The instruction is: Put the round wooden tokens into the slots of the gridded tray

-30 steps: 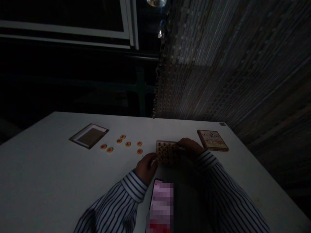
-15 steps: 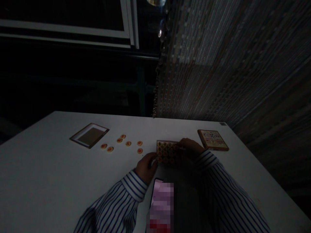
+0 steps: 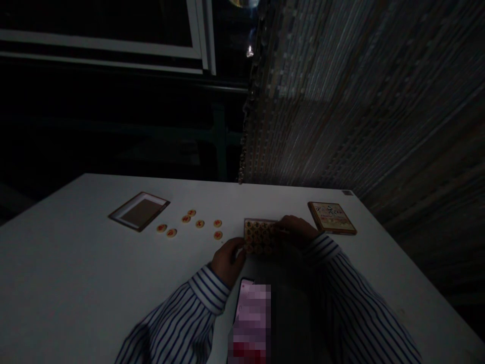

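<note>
A small open box point(image 3: 260, 220) lies on the table, filled with rows of round wooden Chinese chess pieces point(image 3: 258, 237) marked with characters. My left hand point(image 3: 228, 260) is closed at the box's left edge, thumb and fingers against its side. Over on the right side, my right hand point(image 3: 297, 231) curls around the box's edge, its fingertips over the pieces there. Dim light and shadow hide part of those fingers. To the left of the box, several loose Chinese chess pieces point(image 3: 199, 224) with red characters are scattered on the tabletop.
An empty shallow tray or lid point(image 3: 142, 213) rests at the back left of the white table point(image 3: 94, 283). A flat printed box point(image 3: 332, 218) sits at the right. Near me lies a phone point(image 3: 250, 318) with its screen lit. A string curtain point(image 3: 314, 101) hangs behind.
</note>
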The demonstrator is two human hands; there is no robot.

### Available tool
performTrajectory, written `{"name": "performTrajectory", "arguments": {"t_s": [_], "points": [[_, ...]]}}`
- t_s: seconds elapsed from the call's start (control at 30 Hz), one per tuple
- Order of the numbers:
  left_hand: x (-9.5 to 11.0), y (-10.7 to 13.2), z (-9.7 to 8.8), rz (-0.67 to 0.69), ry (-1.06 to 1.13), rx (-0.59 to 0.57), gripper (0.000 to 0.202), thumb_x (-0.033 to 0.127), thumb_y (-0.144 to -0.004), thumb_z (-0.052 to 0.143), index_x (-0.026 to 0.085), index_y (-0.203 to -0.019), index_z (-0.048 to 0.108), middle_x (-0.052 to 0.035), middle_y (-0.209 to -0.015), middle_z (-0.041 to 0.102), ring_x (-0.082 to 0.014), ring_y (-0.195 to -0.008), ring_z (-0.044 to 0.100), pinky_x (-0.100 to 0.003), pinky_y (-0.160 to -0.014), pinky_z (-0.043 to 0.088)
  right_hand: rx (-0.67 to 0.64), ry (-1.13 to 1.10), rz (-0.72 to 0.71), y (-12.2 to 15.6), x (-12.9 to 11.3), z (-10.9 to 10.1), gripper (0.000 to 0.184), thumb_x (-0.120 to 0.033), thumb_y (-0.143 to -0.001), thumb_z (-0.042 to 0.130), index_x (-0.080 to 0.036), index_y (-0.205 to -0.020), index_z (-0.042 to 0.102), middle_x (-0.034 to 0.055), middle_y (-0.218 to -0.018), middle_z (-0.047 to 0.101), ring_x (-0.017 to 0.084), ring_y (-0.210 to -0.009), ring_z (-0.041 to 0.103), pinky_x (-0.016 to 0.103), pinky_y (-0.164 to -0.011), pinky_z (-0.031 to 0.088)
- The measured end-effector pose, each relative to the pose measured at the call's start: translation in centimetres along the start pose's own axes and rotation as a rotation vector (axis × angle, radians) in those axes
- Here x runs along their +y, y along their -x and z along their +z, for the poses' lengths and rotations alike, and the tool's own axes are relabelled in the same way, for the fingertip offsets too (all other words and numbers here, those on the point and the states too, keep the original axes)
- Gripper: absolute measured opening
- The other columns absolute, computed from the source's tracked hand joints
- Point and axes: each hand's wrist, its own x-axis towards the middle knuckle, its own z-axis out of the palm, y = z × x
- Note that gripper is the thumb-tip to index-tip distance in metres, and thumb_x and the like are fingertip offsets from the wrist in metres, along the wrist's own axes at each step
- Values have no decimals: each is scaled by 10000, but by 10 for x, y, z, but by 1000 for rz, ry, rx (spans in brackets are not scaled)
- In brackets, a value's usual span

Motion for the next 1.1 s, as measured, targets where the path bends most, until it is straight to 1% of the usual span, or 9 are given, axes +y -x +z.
{"name": "performTrajectory", "arguments": {"t_s": [0.13, 0.3, 0.57, 0.83, 1.1], "points": [[0, 0, 0, -2, 5, 1, 260, 172, -714, 481, 169, -968, 536, -60, -947, 615, -149, -847, 581, -298, -766, 480, -16, 8, -2, -1, 0, 0, 275, -339, -790, 452, -228, -1008, 577, 62, -865, 568, 149, -777, 510, 225, -628, 348], [-1, 0, -1, 17, -8, -17, 268, 154, -708, 476, 170, -969, 538, -63, -959, 614, -154, -877, 574, -310, -796, 467, -45, 38, -4, -1, 1, -1, 258, -335, -791, 453, -220, -977, 591, 68, -878, 570, 154, -793, 509, 230, -640, 348], [1, 0, -1, 20, -18, 1, 248, 171, -715, 480, 166, -956, 538, -61, -935, 618, -147, -840, 581, -298, -763, 479, -54, 40, -4, 1, -2, -3, 243, -336, -789, 450, -208, -932, 598, 66, -879, 572, 155, -800, 513, 239, -652, 359], [1, 0, -1, 24, 1, -2, 250, 164, -716, 473, 167, -958, 535, -66, -963, 613, -149, -860, 578, -305, -783, 475, -53, 56, -14, 1, -2, -3, 215, -305, -782, 454, -198, -900, 599, 69, -863, 574, 159, -793, 520, 238, -641, 364], [-3, 0, 1, 25, 7, -8, 241, 189, -735, 472, 173, -968, 530, -60, -968, 606, -150, -888, 570, -305, -801, 468, -81, 67, 4, 0, -3, -4, 221, -281, -778, 454, -198, -926, 594, 75, -878, 579, 166, -803, 524, 243, -642, 363]]}}
